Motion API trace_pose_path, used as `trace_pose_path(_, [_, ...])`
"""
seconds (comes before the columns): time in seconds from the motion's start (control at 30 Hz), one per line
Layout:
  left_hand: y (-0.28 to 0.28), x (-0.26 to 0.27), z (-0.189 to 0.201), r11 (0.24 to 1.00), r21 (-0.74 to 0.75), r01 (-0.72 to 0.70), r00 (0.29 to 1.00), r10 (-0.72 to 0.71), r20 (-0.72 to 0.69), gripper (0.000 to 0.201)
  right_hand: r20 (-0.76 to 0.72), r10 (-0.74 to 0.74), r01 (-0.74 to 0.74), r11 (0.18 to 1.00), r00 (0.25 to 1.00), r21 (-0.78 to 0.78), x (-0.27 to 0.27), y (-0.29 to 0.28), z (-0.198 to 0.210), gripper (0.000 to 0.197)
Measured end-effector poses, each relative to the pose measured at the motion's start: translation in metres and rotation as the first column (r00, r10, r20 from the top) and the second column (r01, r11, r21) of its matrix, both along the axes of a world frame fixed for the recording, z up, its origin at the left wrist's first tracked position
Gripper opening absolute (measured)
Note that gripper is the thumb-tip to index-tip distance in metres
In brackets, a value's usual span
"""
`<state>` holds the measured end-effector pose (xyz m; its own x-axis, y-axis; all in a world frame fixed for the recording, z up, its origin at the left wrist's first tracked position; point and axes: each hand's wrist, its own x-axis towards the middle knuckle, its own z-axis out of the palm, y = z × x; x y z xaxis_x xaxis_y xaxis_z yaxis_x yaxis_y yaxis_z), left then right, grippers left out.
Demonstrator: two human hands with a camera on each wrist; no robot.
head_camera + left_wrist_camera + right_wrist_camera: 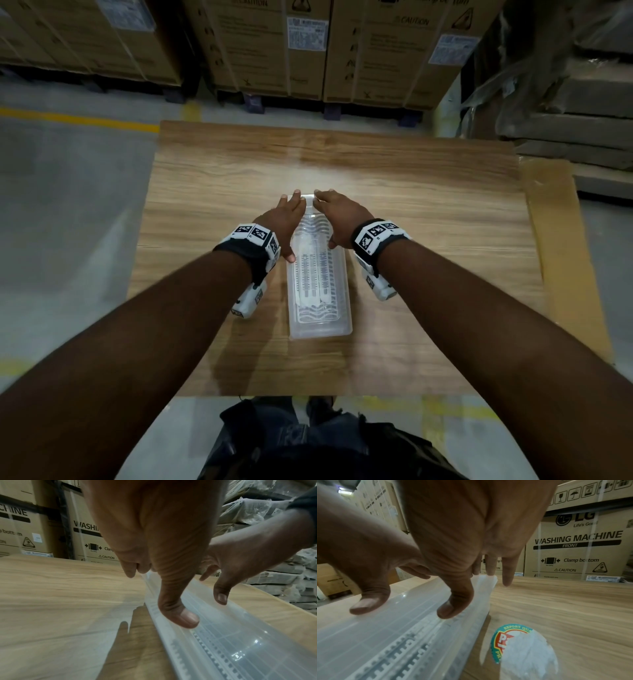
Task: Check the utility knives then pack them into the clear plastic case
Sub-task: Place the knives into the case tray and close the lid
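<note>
- Long clear ribbed plastic case [320, 291], lid down, lying lengthwise mid wood-grain laminate tabletop [205, 192]; white notched utility knives [313, 277] visible inside.
- Left hand [284, 222]: fingers spread flat, pressing the lid's far end, thumb on the left edge.
- Right hand [339, 217]: the same, mirrored.
- Torn round sticker [522, 647] on the tabletop beside the case.

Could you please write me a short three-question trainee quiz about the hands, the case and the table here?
1. True or false: the knives lie inside the clear case.
2. Where do both thumbs rest? A) on the case lid B) on bare table C) in the air
3. Fill in: beside the case, by the right hand, a torn round ______ is stuck to the table.

Key: 1 true. 2 A; the left hand and right hand lie on the case, fingers at its far end. 3 sticker.
</note>
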<state>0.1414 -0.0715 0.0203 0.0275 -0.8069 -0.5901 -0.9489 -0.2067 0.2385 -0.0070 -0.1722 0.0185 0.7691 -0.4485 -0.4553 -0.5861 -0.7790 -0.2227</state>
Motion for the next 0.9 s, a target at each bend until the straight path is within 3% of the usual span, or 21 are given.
trace_pose_path(0.23, [0.015,-0.004,-0.004,0.976,-0.14,-0.164,0.983,0.15,-0.107,0.124,-0.016,-0.039,0.038,0.998,0.999,-0.05,-0.002,0.009,0.002,0.108])
trace_pose_path(0.37, [0.036,-0.023,-0.001,0.901,-0.237,-0.364,0.926,0.323,-0.197,0.099,0.111,-0.254,0.257,0.966,0.961,-0.015,-0.013,0.021,0.003,0.086])
trace_pose_path(0.5, [0.071,-0.045,-0.018,0.668,-0.238,-0.705,0.698,0.594,-0.4,0.066,0.145,-0.601,0.567,0.794,0.786,0.221,-0.039,0.038,-0.012,0.056])
trace_pose_path(0.57, [0.088,-0.057,-0.025,0.571,-0.155,-0.806,0.576,0.699,-0.424,0.048,0.076,-0.779,0.679,0.585,0.622,0.443,-0.054,0.049,-0.028,0.037])
trace_pose_path(0.63, [0.099,-0.068,-0.029,0.517,-0.111,-0.849,0.508,0.74,-0.442,0.041,0.027,-0.867,0.694,0.417,0.497,0.587,-0.069,0.062,-0.036,0.021])
trace_pose_path(0.77, [0.101,-0.074,-0.034,0.45,-0.09,-0.889,0.444,0.795,-0.412,0.031,0.039,-0.906,0.701,0.352,0.421,0.62,-0.079,0.078,-0.034,0.031])
trace_pose_path(0.9, [0.095,-0.071,-0.033,0.488,-0.11,-0.866,0.492,0.793,-0.36,0.03,0.061,-0.912,0.719,0.36,0.406,0.594,-0.077,0.078,-0.031,0.034])
